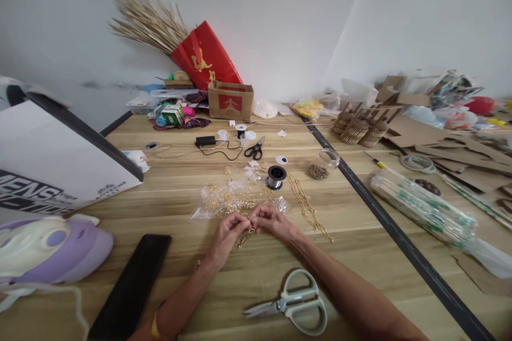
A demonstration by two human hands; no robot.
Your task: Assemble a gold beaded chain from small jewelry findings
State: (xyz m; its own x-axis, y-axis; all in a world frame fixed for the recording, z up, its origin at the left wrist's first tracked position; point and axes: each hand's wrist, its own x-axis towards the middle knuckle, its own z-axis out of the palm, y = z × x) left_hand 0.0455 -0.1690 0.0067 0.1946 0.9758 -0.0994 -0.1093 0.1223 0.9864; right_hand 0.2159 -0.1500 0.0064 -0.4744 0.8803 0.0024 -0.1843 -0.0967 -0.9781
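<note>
wood-grained bench (pixel 192 309), crossed by a dark strip (pixel 372 203), against a pale wall (pixel 280 21); contents as follows.

item: beaded strand (pixel 241 242), gold and dark. location: on the bench directly below the joined fingertips, between the hands. long axis: slanting, far end at the fingertips, near end pointing back toward the wearer and to the left. far end about equally close to both hands; near end closer to the left wrist than to the right.

item: left hand (pixel 232 229) and right hand (pixel 272 221). thumbs and forefingers pinched, fingertips meeting at the strand's far end; the exact piece gripped is too small to tell.

just beyond the hands: loose beads (pixel 240 205), gold and silver, with clear plastic bags (pixel 210 195) to the left. just past the right hand: small bag of silver pieces (pixel 281 204); farther out, upright wire spool (pixel 276 177), black. to the right: gold chain (pixel 306 202), laid lengthwise, near end slanting rightward.

nearer the wearer, between the forearms: large scissors (pixel 282 305), pale handles, blades pointing left. left of the left forearm: black phone (pixel 132 282), lying flat, slanted.

outer items: black-handled scissors (pixel 253 151), bead container (pixel 319 171), clear, purple-and-white appliance (pixel 80 250), packaged sticks (pixel 424 205), paper bag (pixel 231 101), red bag (pixel 208 56) with dried stalks (pixel 154 21).
</note>
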